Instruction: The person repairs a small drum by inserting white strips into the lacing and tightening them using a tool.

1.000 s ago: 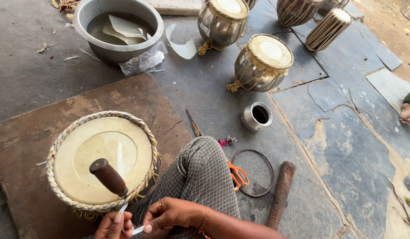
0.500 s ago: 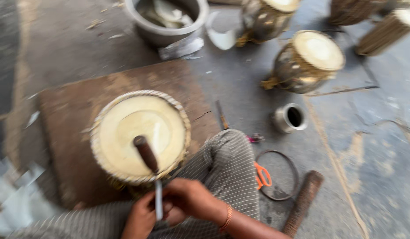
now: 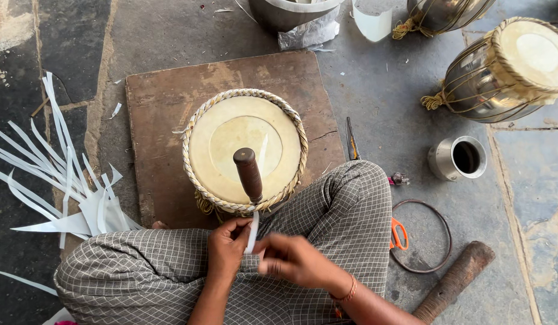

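Observation:
A round drum (image 3: 243, 141) with a pale skin head and a braided rim stands on a brown wooden board (image 3: 164, 108), right in front of my crossed legs. A dark wooden tool handle (image 3: 249, 174) sticks up from the rim's near edge. My left hand (image 3: 226, 248) pinches a thin white strip (image 3: 252, 232) that runs up toward the rim. My right hand (image 3: 294, 260) is closed on the strip's lower end, just right of the left hand.
Several white strips (image 3: 56, 180) lie fanned on the floor at left. A metal drum (image 3: 508, 69) lies on its side at upper right, a small steel cup (image 3: 459, 157) below it. Orange-handled scissors (image 3: 399, 233), a metal ring (image 3: 420, 236) and a wooden mallet (image 3: 453, 281) sit at right.
The view has swung left and down, bringing the white strips into view. Both hands stay together on the strip below the drum's near edge.

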